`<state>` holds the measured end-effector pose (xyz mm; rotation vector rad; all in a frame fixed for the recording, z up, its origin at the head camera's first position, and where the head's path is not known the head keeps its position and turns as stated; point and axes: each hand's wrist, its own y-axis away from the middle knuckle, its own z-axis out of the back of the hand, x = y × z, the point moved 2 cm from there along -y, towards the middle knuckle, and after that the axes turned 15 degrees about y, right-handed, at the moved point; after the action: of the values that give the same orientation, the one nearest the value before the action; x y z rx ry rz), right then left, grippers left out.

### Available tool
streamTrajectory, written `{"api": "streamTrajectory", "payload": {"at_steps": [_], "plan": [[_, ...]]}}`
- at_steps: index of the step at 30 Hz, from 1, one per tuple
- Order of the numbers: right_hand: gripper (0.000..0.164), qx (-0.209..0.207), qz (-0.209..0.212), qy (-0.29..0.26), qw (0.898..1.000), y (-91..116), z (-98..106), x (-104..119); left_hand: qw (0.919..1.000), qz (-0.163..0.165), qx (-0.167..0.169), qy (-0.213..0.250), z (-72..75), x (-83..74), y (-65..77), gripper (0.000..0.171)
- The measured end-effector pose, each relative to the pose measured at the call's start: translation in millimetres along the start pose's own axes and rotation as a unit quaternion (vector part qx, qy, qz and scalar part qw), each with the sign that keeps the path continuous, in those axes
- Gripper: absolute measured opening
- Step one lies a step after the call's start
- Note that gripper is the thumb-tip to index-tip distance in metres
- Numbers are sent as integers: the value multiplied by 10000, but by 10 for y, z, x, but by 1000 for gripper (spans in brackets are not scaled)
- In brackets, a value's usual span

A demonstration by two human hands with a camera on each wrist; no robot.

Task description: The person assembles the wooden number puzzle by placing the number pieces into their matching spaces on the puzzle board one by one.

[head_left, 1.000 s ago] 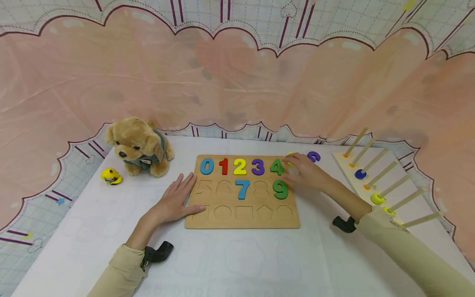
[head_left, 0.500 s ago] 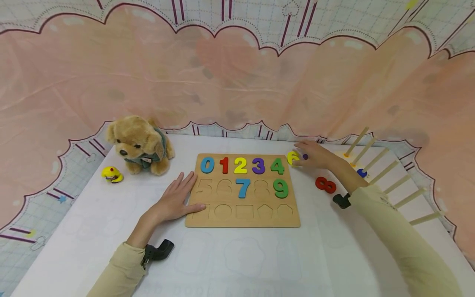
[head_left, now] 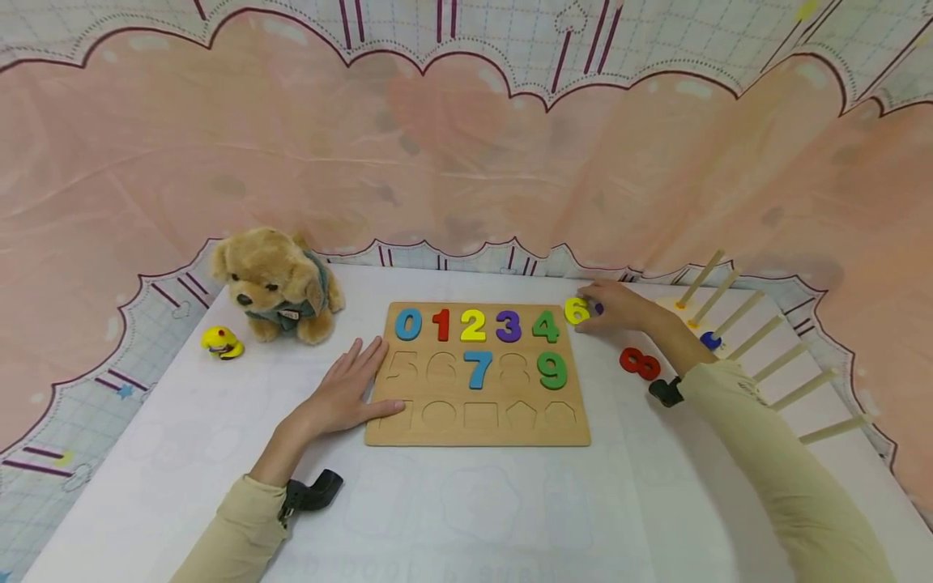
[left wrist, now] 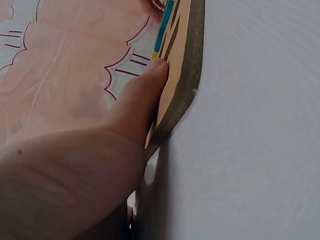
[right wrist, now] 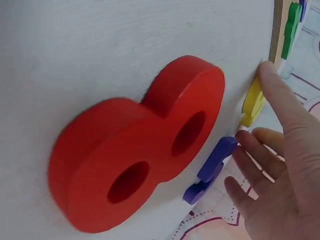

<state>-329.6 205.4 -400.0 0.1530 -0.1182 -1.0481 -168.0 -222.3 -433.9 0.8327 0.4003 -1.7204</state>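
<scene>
My left hand (head_left: 348, 389) lies flat at the left edge of the wooden number board (head_left: 477, 436), fingers spread, thumb (left wrist: 145, 82) on its top. Blue, red, yellow, purple and green pieces 0 to 4 fill the top row; the blue 7 (head_left: 478, 370) and green 9 (head_left: 551, 370) sit in the middle row. Off the board's upper right corner, my right hand (head_left: 619, 306) pinches the yellow 6 (head_left: 576, 310), thumb at its near side and fingers at the far side. A purple number piece (right wrist: 212, 167) lies under the fingers, mostly hidden in the head view.
A red 8 (head_left: 640, 363) lies right of the board, close to the right wrist. Farther right stands a peg rack (head_left: 745, 324) with upright sticks and beads. A plush dog (head_left: 273, 287) and a yellow toy duck (head_left: 222, 342) are at the left.
My right hand has moved right from beside the green 4 and 9 to the yellow 6, and its fingers have closed round it. The red 8 has come into view. My left hand stays put.
</scene>
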Motion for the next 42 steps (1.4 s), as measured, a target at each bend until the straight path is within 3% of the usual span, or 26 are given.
{"api": "streamTrajectory", "payload": {"at_steps": [22,27,31,35,42], "plan": [[60,108,-77,340,9993,-16,64,81,10000,-10,-17,-23,-1,6,-1,104],[61,-148,-201,557,9981,49,158,163,10000,-8,-20,-27,13,5,17,103],[62,-415,-161,412,9982,106,194,248,10000,-7,-18,-6,12,-1,25,103],[62,-638,3,-101,9979,162,226,466,10000,-12,-28,3,9,0,28,103],[66,-843,206,-612,9944,307,277,1131,10000,-50,-34,19,-4,-7,11,103]]}}
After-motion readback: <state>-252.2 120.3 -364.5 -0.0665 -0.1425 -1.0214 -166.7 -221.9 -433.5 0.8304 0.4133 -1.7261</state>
